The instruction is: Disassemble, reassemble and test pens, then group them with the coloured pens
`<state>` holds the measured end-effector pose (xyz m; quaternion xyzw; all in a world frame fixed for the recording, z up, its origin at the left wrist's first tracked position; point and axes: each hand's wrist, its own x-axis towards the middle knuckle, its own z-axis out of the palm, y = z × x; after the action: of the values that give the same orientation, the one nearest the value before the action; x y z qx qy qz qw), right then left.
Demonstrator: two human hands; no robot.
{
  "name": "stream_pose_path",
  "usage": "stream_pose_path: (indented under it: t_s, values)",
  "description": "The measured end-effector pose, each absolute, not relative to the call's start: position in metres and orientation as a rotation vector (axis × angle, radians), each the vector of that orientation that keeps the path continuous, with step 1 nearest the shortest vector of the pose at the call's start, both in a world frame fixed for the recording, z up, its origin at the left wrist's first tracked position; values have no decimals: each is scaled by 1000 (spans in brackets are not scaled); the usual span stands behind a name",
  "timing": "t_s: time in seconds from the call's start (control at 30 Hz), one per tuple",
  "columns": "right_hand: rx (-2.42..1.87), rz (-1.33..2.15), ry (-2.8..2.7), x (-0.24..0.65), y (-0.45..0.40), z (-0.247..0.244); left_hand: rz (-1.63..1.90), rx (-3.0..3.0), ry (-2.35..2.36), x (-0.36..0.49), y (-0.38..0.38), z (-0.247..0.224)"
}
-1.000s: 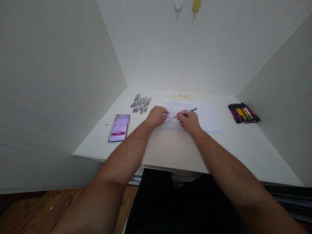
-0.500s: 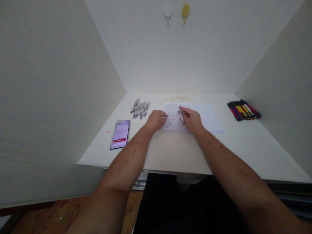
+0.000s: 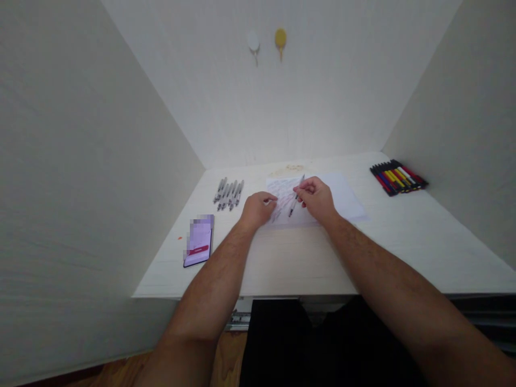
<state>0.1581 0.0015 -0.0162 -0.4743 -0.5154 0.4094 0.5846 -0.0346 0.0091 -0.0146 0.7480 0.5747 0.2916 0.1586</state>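
Note:
Between the thumb and fingers of my right hand (image 3: pixel 318 200) is a clear pen (image 3: pixel 293 205), slanted, its dark end pointing down toward the paper. Beneath it lies white paper (image 3: pixel 349 199), with rows of reddish and dark scribbles on its left part. My left hand (image 3: pixel 258 209) rests at the paper's left edge with curled fingers. A small pale bit shows between its thumb and finger; what it is I cannot make out. Several similar clear pens (image 3: pixel 228 194) lie in a group to the left of that hand.
A phone (image 3: pixel 199 239) with a lit screen lies at the left of the white desk (image 3: pixel 298 263). Several coloured pens with black ends (image 3: pixel 397 177) lie in a row by the right wall. White (image 3: pixel 253 41) and yellow hooks (image 3: pixel 280 37) are on the back wall.
The pen in my right hand has turned, so its dark end now points down-left and more of it shows. My left hand stays at the paper's edge. The view has shifted slightly.

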Motion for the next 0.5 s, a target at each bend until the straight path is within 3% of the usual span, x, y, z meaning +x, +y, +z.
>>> stream_pose_path:
  t_s: [0.5]
  values:
    - [-885,1209,-1029,161,1,-8,866,1646,1239,-20,-2,-12]
